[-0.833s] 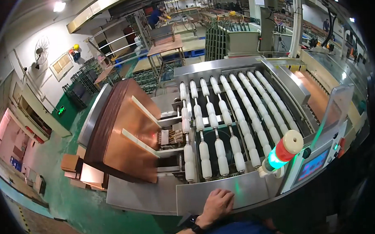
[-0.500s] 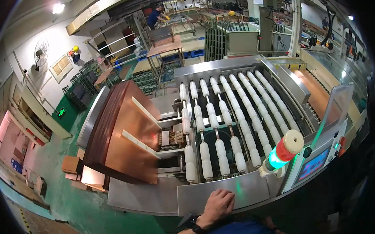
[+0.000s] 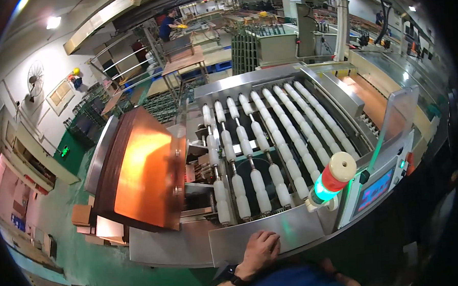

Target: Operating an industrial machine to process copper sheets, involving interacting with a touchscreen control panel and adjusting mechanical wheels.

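Left hand (image 3: 260, 250): grip is loose, fingers bent and a little spread, resting knuckles-up on the near steel ledge (image 3: 289, 231) of the machine. It clasps nothing; the fingertips press flat against the sheet metal. I see a dark watch (image 3: 235, 276) at the wrist, and the forearm comes up from the lower edge, slanting right toward the ledge.

Right hand (image 3: 330, 267): only a sliver shows at the bottom edge beside a blue sleeve (image 3: 291, 282). I cannot tell whether its grip is spread or pressed together, nor what it touches.

Roller bed (image 3: 270, 141): rows of white rollers on thin shafts, running away from me in a steel frame, just beyond the ledge under the left hand. The nearest roller ends lie close above the fingertips but apart from them.

Copper sheet (image 3: 143, 172): a large shiny orange plate, tilted, on the loader to the left of the rollers, well apart from the left hand.

Signal lamp (image 3: 332, 179): a red and green stack with a pale cap, standing right of the hand at the ledge's far end. Beside it a small control screen (image 3: 375, 190) glows in a grey panel.

Green floor (image 3: 64, 232) lies to the left.
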Demonstrator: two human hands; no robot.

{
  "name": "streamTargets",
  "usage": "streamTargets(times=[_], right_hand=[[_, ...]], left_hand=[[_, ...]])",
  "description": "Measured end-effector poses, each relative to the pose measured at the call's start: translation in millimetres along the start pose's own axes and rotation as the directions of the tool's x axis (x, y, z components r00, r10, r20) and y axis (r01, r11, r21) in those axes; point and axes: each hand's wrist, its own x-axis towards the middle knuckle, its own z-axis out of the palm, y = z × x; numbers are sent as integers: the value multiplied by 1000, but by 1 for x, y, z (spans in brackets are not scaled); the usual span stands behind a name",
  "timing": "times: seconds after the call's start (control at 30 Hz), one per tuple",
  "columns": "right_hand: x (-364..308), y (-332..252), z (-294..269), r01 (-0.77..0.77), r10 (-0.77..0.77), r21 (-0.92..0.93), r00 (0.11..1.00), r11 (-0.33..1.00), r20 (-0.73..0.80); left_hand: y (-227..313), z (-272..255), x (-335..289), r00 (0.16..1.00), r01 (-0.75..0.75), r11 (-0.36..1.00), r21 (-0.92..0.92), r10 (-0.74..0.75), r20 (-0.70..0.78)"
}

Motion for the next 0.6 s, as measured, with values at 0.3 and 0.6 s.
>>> streamTargets(times=[0.3,0.6], right_hand=[[-12,-36,-28,-358,338,273,933,893,120],[-63,-117,-80,-283,273,21,938,959,213]], left_hand=[[3,-4,1,998,-51,999,-14,52,24],[0,-7,-1,990,-124,989,-80,129,62]])
